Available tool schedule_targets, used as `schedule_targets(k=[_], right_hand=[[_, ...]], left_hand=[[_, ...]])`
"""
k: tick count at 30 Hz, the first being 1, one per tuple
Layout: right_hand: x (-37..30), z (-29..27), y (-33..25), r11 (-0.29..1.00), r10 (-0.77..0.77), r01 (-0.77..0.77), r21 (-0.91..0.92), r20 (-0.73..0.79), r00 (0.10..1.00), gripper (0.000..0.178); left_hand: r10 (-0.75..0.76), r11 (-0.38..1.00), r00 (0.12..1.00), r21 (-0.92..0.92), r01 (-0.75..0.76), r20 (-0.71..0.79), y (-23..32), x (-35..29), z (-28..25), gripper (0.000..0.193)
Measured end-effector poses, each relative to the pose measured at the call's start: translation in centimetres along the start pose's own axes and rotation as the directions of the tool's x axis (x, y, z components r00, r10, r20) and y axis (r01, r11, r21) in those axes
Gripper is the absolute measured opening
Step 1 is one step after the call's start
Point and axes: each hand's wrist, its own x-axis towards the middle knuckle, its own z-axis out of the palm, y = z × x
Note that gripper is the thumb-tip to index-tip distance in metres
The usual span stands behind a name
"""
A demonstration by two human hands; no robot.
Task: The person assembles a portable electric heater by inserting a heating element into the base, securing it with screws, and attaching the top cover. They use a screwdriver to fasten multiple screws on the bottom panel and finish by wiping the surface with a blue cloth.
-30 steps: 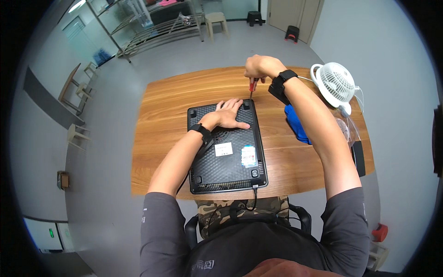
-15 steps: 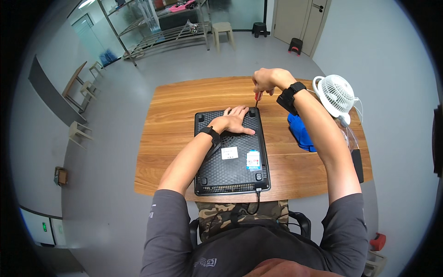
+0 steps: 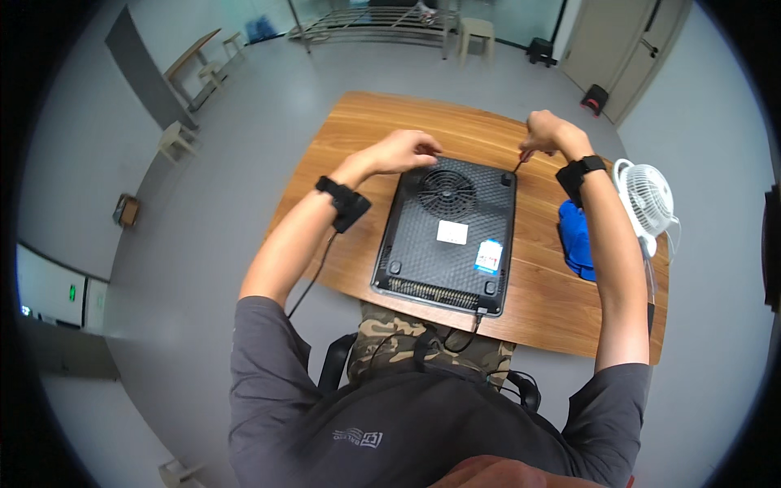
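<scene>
A black induction cooker (image 3: 450, 260) lies upside down on the wooden table, showing its fan vent, feet and two stickers. My left hand (image 3: 404, 152) is at the cooker's far left corner, its fingers curled over the far edge and the thumb near the top. My right hand (image 3: 550, 135) is closed round the handle of a red-handled screwdriver (image 3: 525, 157). The screwdriver's shaft slants down to the far right corner, by the foot there. Whether its tip sits in a screw is too small to tell.
A white fan (image 3: 648, 198) stands at the table's right side. Beside my right forearm lies blue cloth (image 3: 576, 241). A black cord (image 3: 476, 323) leaves the cooker's near edge, and another cable (image 3: 313, 276) hangs from my left wrist strap. Stools and a rack (image 3: 366, 24) stand beyond the table.
My left hand has left the cooker's middle top, uncovering the vent, for the far left corner. The screwdriver now tilts more, still at the far right corner. The whole view has shifted and turned.
</scene>
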Motion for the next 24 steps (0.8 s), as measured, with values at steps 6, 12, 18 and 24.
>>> schedule_targets(k=[6,12,18,24], right_hand=[[0.0,0.4,0.6,0.996,-0.09,0.092,0.009,-0.137,0.986,0.032],[0.1,0.1,0.4,0.997,-0.065,0.061,-0.04,-0.119,0.991,0.035],[-1.1,-1.7,0.0,0.988,-0.142,0.125,-0.093,-0.21,0.967,0.035],[-4.2,-3.8,-0.7,0.953,-0.303,0.283,-0.107,-0.362,0.882,0.034]], left_hand=[[-0.187,0.941,0.978,0.267,0.206,-0.098,-4.4,-15.6,-0.2,0.021],[-0.372,0.84,0.907,0.345,0.42,-0.197,-6.3,-22.9,3.5,0.021],[-0.275,0.838,0.913,0.389,0.382,-0.302,-5.9,-24.1,5.4,0.018],[-0.246,0.818,0.904,0.425,0.387,-0.351,-6.4,-23.1,6.6,0.016]])
